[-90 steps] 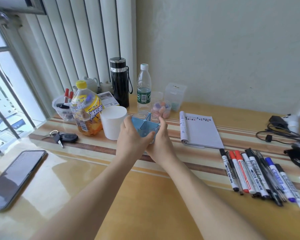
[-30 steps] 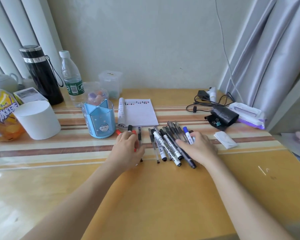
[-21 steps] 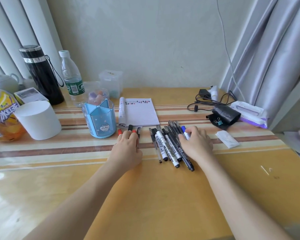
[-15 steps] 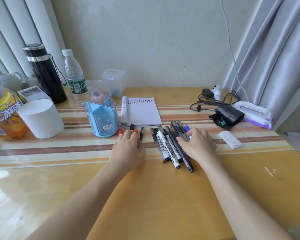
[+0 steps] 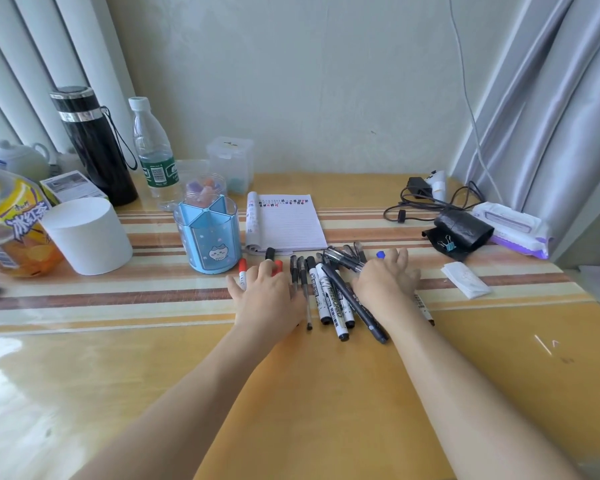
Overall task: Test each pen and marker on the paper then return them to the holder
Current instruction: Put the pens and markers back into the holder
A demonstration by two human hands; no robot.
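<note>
Several pens and markers [image 5: 331, 296] lie in a loose row on the desk's striped mat. My left hand [image 5: 267, 296] rests flat on the left end of the row, over red-capped markers [image 5: 242, 268]. My right hand [image 5: 385, 282] lies flat on the right end, covering a blue-capped marker [image 5: 381, 254] and others. Behind the left hand stands the blue pen holder [image 5: 210, 237], with nothing in the compartments that show. An open lined notepad [image 5: 288, 221] with small coloured marks along its top lies just behind the pens.
At the left stand a white cup [image 5: 87, 233], an orange drink bottle [image 5: 13, 220], a black flask [image 5: 94, 143] and a water bottle [image 5: 155, 157]. A black pouch [image 5: 463, 230], cables [image 5: 426, 200], a wipes pack [image 5: 513, 230] and a folded tissue [image 5: 466, 280] lie at the right.
Three seconds ago both hands held the pen holder. Since then both hands have come down onto the row of pens and pushed it closer together; the view shifted slightly.
</note>
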